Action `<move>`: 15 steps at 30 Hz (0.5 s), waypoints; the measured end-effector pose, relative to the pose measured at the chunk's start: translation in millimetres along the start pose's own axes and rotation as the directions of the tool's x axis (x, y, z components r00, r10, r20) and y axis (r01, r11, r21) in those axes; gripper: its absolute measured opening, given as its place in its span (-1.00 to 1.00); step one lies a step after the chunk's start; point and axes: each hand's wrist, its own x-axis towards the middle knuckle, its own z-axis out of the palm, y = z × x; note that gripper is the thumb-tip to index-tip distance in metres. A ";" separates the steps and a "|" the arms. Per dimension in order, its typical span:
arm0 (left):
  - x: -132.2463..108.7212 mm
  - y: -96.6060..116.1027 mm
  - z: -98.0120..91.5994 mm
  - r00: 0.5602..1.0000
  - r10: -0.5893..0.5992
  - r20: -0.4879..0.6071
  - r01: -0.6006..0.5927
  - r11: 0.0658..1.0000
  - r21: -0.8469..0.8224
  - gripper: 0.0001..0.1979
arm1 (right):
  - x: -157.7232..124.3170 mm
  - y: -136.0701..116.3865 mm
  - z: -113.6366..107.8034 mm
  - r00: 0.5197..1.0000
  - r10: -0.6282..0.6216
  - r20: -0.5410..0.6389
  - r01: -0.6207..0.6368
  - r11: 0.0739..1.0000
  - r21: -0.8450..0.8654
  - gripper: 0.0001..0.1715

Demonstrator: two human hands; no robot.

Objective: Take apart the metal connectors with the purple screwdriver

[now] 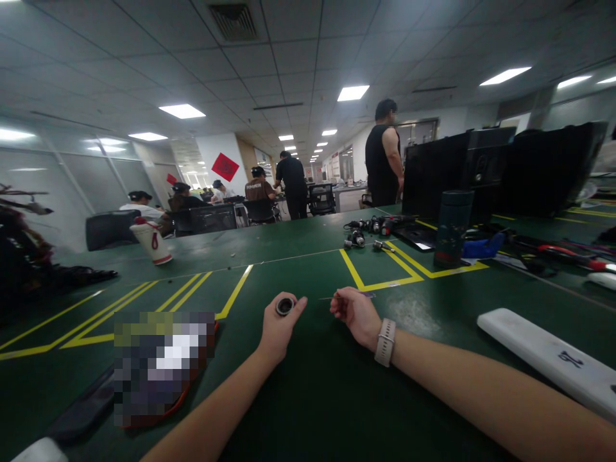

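Observation:
My left hand point(278, 327) is closed around a small round metal part point(285, 307) whose hollow, dark end faces up toward me. To its right, my right hand point(355, 313) is pinched on a thin, needle-like tool point(325, 298). The tool's fine tip points left toward the metal part, with a gap between them, and its other end shows behind the hand. What kind of tool it is, I cannot make out. Both hands are just above the green tabletop point(289, 263). A watch point(385, 342) is on my right wrist.
Several metal connector-like parts point(356, 239) lie beyond my right hand, near yellow tape lines. A dark bottle point(453, 228) and black computer cases point(440, 167) stand at right. A white bar point(543, 353) lies near my right forearm. At left are a blurred-out device point(163, 372) and a cup point(151, 240). Several people are farther back.

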 end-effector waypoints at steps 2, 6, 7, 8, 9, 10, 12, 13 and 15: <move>-0.5 2.5 2.5 0.998 -0.066 -0.010 0.064 0.992 -0.106 -0.74 | 1.4 0.2 -0.9 1.000 0.015 -0.018 -0.015 1.000 -0.004 -0.91; -2.3 8.8 8.4 0.985 -0.171 0.028 0.172 0.952 -0.252 -0.70 | -0.1 -0.5 0.9 0.999 0.030 -0.024 -0.030 0.999 -0.015 -0.91; -2.7 10.8 9.4 0.980 -0.192 0.044 0.196 0.940 -0.278 -0.69 | -0.7 -0.9 1.6 0.999 0.031 -0.024 -0.032 0.999 -0.017 -0.91; -3.0 13.0 10.2 0.976 -0.209 0.062 0.218 0.929 -0.299 -0.68 | -1.2 -1.2 2.2 0.999 0.032 -0.025 -0.032 0.999 -0.019 -0.91; -3.2 15.2 10.7 0.968 -0.238 0.081 0.252 0.910 -0.328 -0.68 | -1.6 -1.4 2.9 0.999 0.031 -0.026 -0.032 0.999 -0.022 -0.90; -3.2 17.2 11.0 0.955 -0.279 0.100 0.296 0.884 -0.363 -0.66 | -1.8 -1.6 3.4 0.999 0.030 -0.027 -0.031 0.999 -0.025 -0.90; -2.7 20.6 10.9 0.922 -0.365 0.132 0.385 0.819 -0.425 -0.65 | -1.8 -1.7 4.0 0.999 0.028 -0.028 -0.029 0.999 -0.032 -0.90; -2.1 21.6 10.7 0.905 -0.399 0.145 0.420 0.791 -0.444 -0.67 | -1.6 -1.6 4.0 0.999 0.026 -0.028 -0.027 0.999 -0.036 -0.90; -0.6 21.8 10.1 0.888 -0.431 0.158 0.454 0.772 -0.446 -0.72 | -1.2 -1.2 3.6 0.999 0.022 -0.026 -0.023 0.999 -0.046 -0.90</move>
